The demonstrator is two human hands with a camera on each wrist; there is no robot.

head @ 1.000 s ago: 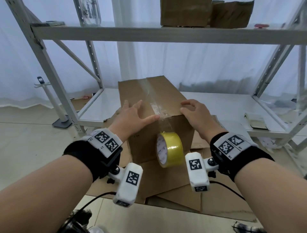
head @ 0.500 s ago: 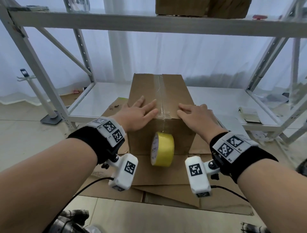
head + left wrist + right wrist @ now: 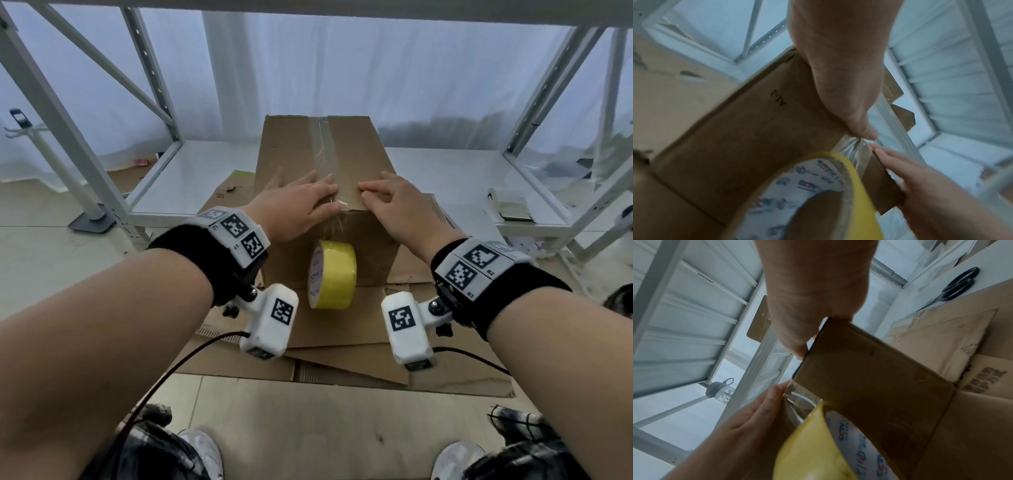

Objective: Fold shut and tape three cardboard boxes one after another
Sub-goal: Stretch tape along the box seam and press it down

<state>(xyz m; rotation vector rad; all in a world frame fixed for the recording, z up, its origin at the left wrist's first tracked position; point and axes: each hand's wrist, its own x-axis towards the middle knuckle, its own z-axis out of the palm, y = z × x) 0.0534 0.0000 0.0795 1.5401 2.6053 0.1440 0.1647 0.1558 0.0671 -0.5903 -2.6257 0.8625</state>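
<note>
A closed brown cardboard box (image 3: pixel 291 150) stands on flattened cardboard, with a clear tape strip (image 3: pixel 323 147) along its top seam. My left hand (image 3: pixel 301 205) lies flat on the top at the front edge, left of the seam. My right hand (image 3: pixel 390 202) presses the top on the seam's right side. A yellow tape roll (image 3: pixel 332 274) hangs against the front face from the strip running over the edge. In the left wrist view my thumb (image 3: pixel 861 128) sits by the crinkled tape above the roll (image 3: pixel 807 194). The right wrist view shows the box (image 3: pixel 869 378) and roll (image 3: pixel 818 451).
A white metal rack surrounds the box, with its low shelf (image 3: pixel 205 178) behind. Flattened cardboard sheets (image 3: pixel 342 356) cover the floor in front. A flat packet (image 3: pixel 510 205) lies on the right shelf. Black scissors (image 3: pixel 960 285) lie nearby, and a stand base (image 3: pixel 92 222) sits at left.
The box has turned from skewed to square, its seam now running straight away from me. Both hands have slid in toward the seam. The roll still hangs in front.
</note>
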